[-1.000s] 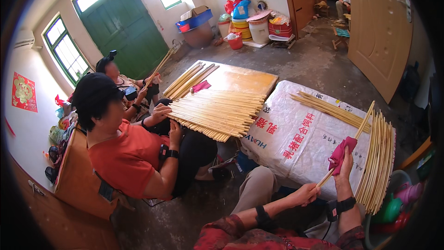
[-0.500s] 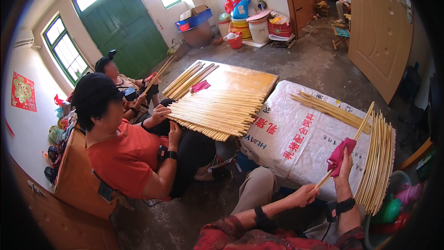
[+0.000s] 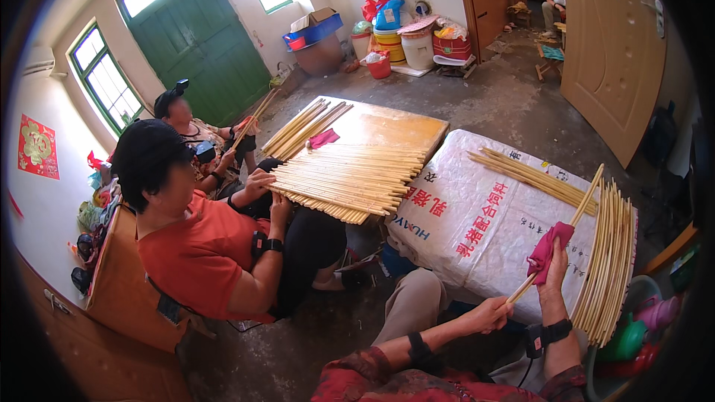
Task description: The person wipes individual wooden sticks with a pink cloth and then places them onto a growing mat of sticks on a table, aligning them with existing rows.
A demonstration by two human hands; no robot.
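Note:
My left hand (image 3: 489, 315) is closed around the lower end of a thin wooden stick (image 3: 585, 205). The stick slants up and away to the right over a white sack-covered table (image 3: 454, 212). Higher along it, my right hand (image 3: 553, 274) grips a magenta cloth (image 3: 550, 247) that is wrapped around the shaft. Just right of that hand, a row of similar sticks (image 3: 605, 260) lies side by side at the table's edge. A smaller bundle of sticks (image 3: 532, 177) rests toward the table's far side.
To the left, a co-worker in an orange shirt (image 3: 205, 253) holds a fan of sticks (image 3: 350, 182) by a wooden table (image 3: 387, 125). Another person (image 3: 195, 123) sits beyond. A tub (image 3: 644, 298) with coloured items stands at my right, below the table edge.
My hands, the stick and the cloth look almost unmoved. The co-worker in orange has shifted slightly to the left, and the farther person's stick has tilted a little.

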